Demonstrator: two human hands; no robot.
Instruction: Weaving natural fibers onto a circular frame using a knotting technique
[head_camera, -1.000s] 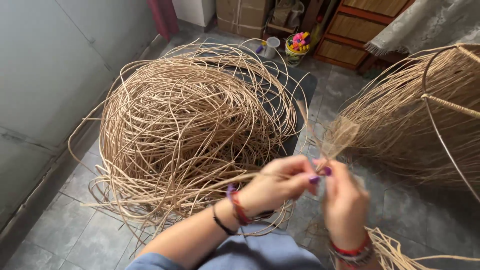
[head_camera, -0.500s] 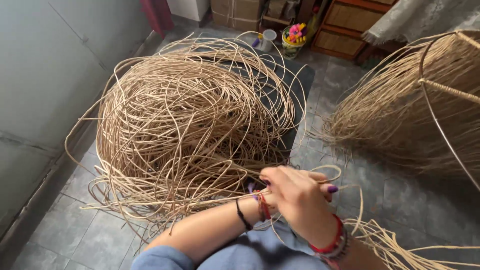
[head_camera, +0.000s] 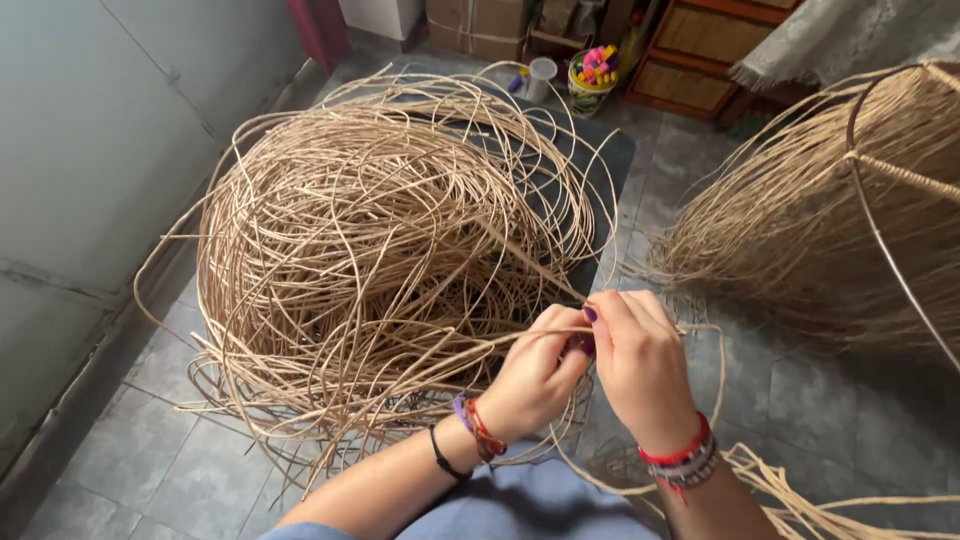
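Rattan strand (head_camera: 500, 345) pinched between left hand (head_camera: 535, 375) and right hand (head_camera: 640, 365) at frame centre, being worked free; needs steady pulling from the coil (head_camera: 380, 250).

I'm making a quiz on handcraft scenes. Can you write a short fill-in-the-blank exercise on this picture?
1. The left hand and the right hand pinch a thin cane strand that runs into the big ____ of cane on the floor.
2. The fingernails are painted ____.
3. The left wrist wears a thin ____ band below the coloured bracelets.
4. The floor is covered with grey ____.

Missing words: coil; purple; black; tiles
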